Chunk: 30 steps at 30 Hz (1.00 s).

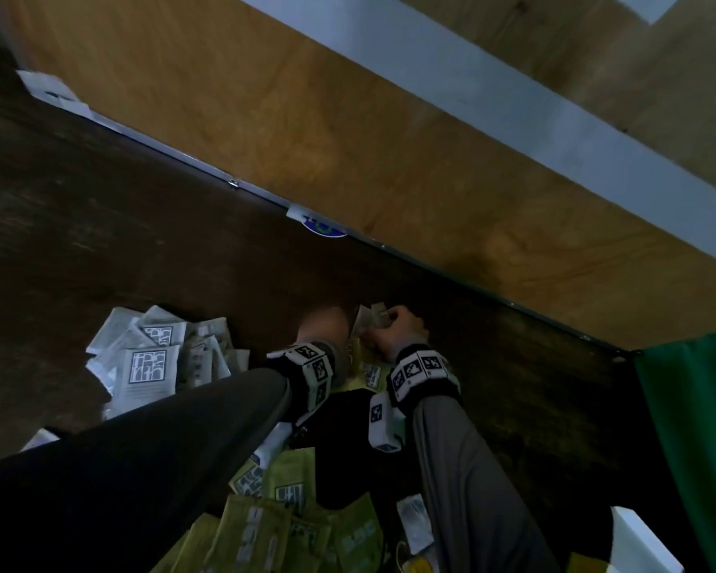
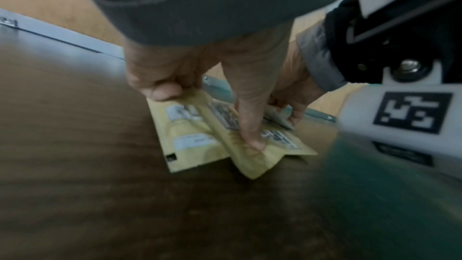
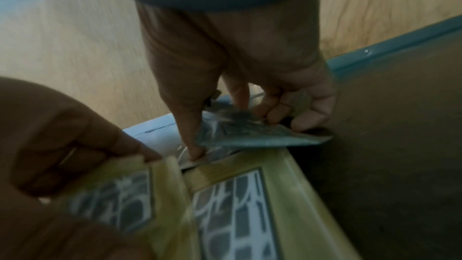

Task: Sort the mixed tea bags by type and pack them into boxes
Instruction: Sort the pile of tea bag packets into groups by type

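Observation:
My left hand [image 2: 207, 118] pinches a few yellow tea bags [image 2: 200, 145] between thumb and forefinger, their lower edges on the dark table [image 2: 75, 165]. Just to its right, my right hand [image 3: 247, 135] grips a small stack of white-grey tea bags [image 3: 252, 135], thumb on one side and curled fingers on the other. In the head view both hands, the left hand [image 1: 323, 328] and the right hand [image 1: 397, 328], sit close together near the table's far edge. A pile of white tea bags [image 1: 141, 357] lies to the left and a pile of yellow tea bags [image 1: 290, 527] near me.
A green box [image 1: 691, 428] stands at the right, with a white box [image 1: 637, 543] in front of it. The table's metal-trimmed far edge [image 1: 232, 184] runs diagonally, with wooden floor beyond. A white packet [image 1: 50, 91] lies at the far left corner.

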Motion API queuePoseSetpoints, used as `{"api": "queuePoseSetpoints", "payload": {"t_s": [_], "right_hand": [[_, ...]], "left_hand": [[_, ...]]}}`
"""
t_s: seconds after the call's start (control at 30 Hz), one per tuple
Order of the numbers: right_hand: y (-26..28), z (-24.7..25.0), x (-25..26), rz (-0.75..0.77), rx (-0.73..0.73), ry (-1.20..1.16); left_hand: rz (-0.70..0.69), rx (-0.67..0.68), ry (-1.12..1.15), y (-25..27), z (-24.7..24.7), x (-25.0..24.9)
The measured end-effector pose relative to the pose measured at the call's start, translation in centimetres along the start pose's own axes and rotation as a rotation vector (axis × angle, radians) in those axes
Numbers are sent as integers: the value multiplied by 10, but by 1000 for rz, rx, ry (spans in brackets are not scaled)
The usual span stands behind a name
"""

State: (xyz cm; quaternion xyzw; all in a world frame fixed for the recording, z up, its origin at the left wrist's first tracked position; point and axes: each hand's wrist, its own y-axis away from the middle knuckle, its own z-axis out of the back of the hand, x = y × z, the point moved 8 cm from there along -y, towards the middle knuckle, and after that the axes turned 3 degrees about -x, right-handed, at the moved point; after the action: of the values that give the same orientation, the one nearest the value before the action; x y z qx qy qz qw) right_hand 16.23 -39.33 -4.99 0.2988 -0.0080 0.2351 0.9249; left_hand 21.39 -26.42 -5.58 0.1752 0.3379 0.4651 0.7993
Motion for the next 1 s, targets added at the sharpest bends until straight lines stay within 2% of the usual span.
{"api": "queuePoseSetpoints", "payload": {"t_s": [0.1, 0.23, 0.3, 0.53, 0.73, 0.83, 0.9, 1.0], "right_hand": [[1, -2, -2, 11, -6, 66], [6, 0, 4, 179, -41, 57], [8, 3, 5, 215, -38, 55], [5, 5, -10, 103, -14, -171], [13, 0, -20, 57, 48, -54], [18, -2, -17, 69, 4, 42], [22, 0, -23, 61, -21, -11], [33, 10, -52, 21, -69, -213]], "left_hand": [[-42, -11, -44, 4, -3, -1], [-49, -41, -93, 7, -5, -2], [-57, -51, -81, 7, -8, -4], [-101, -53, -43, 10, -7, -10], [-63, -7, -7, 9, -7, -13], [-76, 1, -41, 11, -8, -20], [-102, 30, -69, 13, -11, -22], [-158, 82, -112, 17, -19, -22]]}}
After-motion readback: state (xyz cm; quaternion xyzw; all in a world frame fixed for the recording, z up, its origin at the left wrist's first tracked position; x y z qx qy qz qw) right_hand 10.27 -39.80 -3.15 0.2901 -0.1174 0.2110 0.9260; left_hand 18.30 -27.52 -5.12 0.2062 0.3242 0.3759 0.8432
